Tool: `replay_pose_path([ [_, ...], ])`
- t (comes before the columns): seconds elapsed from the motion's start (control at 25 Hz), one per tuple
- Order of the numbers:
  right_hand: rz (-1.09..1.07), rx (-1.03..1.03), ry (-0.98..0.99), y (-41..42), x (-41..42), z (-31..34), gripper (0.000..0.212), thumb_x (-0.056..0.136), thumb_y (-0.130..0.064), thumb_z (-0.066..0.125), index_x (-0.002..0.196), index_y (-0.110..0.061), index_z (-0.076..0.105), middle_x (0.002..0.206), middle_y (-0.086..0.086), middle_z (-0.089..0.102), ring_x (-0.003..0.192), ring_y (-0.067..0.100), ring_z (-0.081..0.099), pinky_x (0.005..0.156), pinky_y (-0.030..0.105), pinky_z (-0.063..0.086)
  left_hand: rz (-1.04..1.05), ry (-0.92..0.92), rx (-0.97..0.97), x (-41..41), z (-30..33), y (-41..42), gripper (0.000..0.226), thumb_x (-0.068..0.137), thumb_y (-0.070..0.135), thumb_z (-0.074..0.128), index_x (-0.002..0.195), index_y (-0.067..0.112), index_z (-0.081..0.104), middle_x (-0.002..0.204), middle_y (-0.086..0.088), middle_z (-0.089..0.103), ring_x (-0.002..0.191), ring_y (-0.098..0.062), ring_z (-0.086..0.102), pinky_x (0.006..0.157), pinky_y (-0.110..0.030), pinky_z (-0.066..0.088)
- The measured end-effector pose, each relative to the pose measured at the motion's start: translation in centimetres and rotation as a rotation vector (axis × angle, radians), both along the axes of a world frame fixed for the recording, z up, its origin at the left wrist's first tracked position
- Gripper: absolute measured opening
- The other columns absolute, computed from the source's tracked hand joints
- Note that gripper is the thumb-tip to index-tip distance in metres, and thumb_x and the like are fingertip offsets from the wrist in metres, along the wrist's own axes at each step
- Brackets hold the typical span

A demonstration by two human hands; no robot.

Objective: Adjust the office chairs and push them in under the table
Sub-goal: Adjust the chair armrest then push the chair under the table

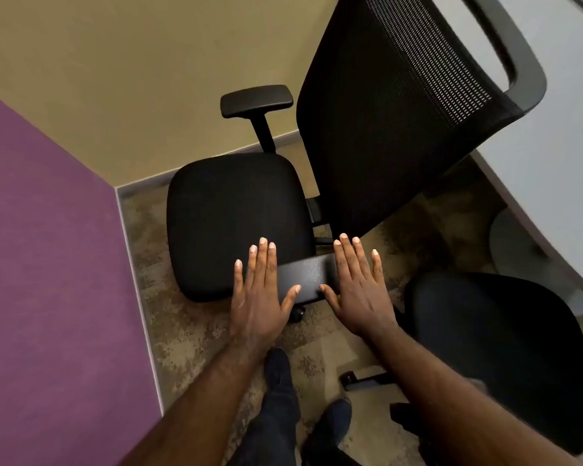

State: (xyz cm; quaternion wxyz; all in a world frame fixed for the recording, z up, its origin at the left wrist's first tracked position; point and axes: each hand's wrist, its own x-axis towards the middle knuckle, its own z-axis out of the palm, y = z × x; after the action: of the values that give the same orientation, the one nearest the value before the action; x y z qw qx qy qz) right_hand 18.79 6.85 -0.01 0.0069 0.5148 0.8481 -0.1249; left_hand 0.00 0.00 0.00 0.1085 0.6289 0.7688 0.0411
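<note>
A black office chair stands in the room's corner, its seat (pixel 229 216) facing left and its mesh backrest (pixel 394 116) turned toward the white table (pixel 559 136) at the right. Its near armrest (pixel 308 275) lies between my two hands. My left hand (pixel 260 294) is flat with fingers spread over the seat's near edge and the armrest's left end. My right hand (pixel 359 287) is flat and spread over the armrest's right end. Neither hand grips anything. A second black chair's seat (pixel 495 344) is at the lower right.
A purple wall (pixel 48 264) runs along the left and a beige wall (pixel 132 79) closes the corner behind the chair. The far armrest (pixel 256 100) stands near the beige wall. My shoes (pixel 280 368) are on the mottled carpet (pixel 189 334). A chair base leg (pixel 364 380) lies near my right foot.
</note>
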Motion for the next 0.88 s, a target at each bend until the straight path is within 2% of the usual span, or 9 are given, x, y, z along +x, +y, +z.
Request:
replay_pose_path([
  [0.12, 0.046, -0.105, -0.079, 0.3, -0.1, -0.9, 0.085, 0.095, -0.065, 0.027, 0.154, -0.017, -0.011, 0.163, 0.002, -0.015, 0.147, 0.019, -0.020, 0.120, 0.051, -0.002, 0.056, -0.003, 0.014, -0.1, -1.1, -0.7, 0.081, 0.095, 0.065, 0.013, 0.154, 0.012, -0.005, 0.162, -0.005, -0.010, 0.149, -0.019, -0.010, 0.119, -0.045, -0.007],
  [0.2, 0.074, -0.208, -0.104, 0.4, -0.2, -1.5, 0.093, 0.089, -0.074, 0.029, 0.154, -0.020, -0.010, 0.163, 0.000, -0.015, 0.147, 0.021, -0.019, 0.119, 0.055, 0.002, 0.154, -0.116, 0.034, -0.2, -2.5, -1.5, 0.081, 0.096, 0.064, 0.024, 0.155, 0.014, 0.000, 0.162, -0.002, -0.005, 0.150, -0.018, -0.003, 0.119, -0.044, -0.004],
  [0.28, 0.095, -0.257, -0.125, 0.9, -0.4, -1.9, 0.104, 0.082, -0.080, 0.036, 0.154, -0.022, -0.009, 0.163, -0.002, -0.015, 0.147, 0.024, -0.019, 0.118, 0.056, 0.007, 0.359, -0.385, 0.066, -0.3, -3.4, -1.8, 0.084, 0.092, 0.061, 0.042, 0.155, 0.018, 0.006, 0.163, -0.002, 0.010, 0.149, -0.019, 0.013, 0.118, -0.039, 0.011],
  [0.4, 0.100, -0.293, -0.123, 2.0, -0.9, -2.0, 0.116, 0.073, -0.082, 0.052, 0.155, -0.024, -0.007, 0.165, -0.001, -0.007, 0.148, 0.030, -0.015, 0.117, 0.056, 0.018, 0.716, -0.856, 0.075, -0.3, -4.5, -1.9, 0.092, 0.086, 0.045, 0.067, 0.154, 0.019, 0.010, 0.150, -0.006, 0.041, 0.133, -0.022, 0.044, 0.105, -0.033, 0.038],
  [0.48, 0.088, -0.305, -0.114, 2.7, -1.2, -2.2, 0.120, 0.068, -0.079, 0.061, 0.155, -0.024, -0.001, 0.164, -0.001, 0.005, 0.148, 0.034, -0.007, 0.113, 0.055, 0.030, 0.917, -1.055, 0.093, 0.2, -5.1, -1.9, 0.097, 0.082, 0.038, 0.075, 0.154, 0.016, 0.014, 0.138, -0.003, 0.050, 0.121, -0.018, 0.053, 0.097, -0.031, 0.043],
  [0.56, 0.075, -0.309, -0.116, 2.9, -1.4, -2.3, 0.122, 0.064, -0.080, 0.065, 0.154, -0.024, 0.004, 0.162, 0.000, 0.011, 0.147, 0.035, 0.000, 0.111, 0.054, 0.034, 1.108, -1.320, 0.148, 1.0, -5.7, -1.9, 0.087, 0.077, 0.035, 0.078, 0.148, 0.015, 0.032, 0.133, 0.003, 0.054, 0.116, -0.013, 0.056, 0.097, -0.032, 0.046],
  [0.64, 0.057, -0.311, -0.104, 2.5, -1.5, -2.5, 0.122, 0.063, -0.080, 0.066, 0.154, -0.025, 0.007, 0.162, 0.000, 0.013, 0.147, 0.035, 0.002, 0.110, 0.055, 0.036, 1.194, -1.620, 0.192, 1.9, -6.1, -1.9, 0.061, 0.077, 0.029, 0.077, 0.132, 0.017, 0.053, 0.129, 0.000, 0.063, 0.114, -0.015, 0.062, 0.093, -0.037, 0.050],
  [0.8, 0.040, -0.300, -0.089, 1.8, -2.0, -2.9, 0.121, 0.063, -0.080, 0.067, 0.154, -0.026, 0.008, 0.162, 0.000, 0.015, 0.147, 0.034, 0.004, 0.106, 0.055, 0.038, 1.287, -1.819, 0.252, 2.9, -6.2, -1.5, 0.050, 0.080, 0.023, 0.073, 0.127, 0.017, 0.059, 0.124, -0.002, 0.067, 0.114, -0.019, 0.063, 0.081, -0.030, 0.051],
  [0.88, 0.034, -0.298, -0.091, 1.5, -2.4, -3.0, 0.121, 0.062, -0.081, 0.066, 0.154, -0.027, 0.008, 0.161, 0.000, 0.016, 0.147, 0.034, 0.006, 0.104, 0.056, 0.040, 1.305, -1.849, 0.295, 3.1, -6.3, -1.6, 0.049, 0.082, 0.024, 0.071, 0.129, 0.015, 0.059, 0.125, -0.003, 0.066, 0.116, -0.019, 0.062, 0.087, -0.030, 0.051],
])
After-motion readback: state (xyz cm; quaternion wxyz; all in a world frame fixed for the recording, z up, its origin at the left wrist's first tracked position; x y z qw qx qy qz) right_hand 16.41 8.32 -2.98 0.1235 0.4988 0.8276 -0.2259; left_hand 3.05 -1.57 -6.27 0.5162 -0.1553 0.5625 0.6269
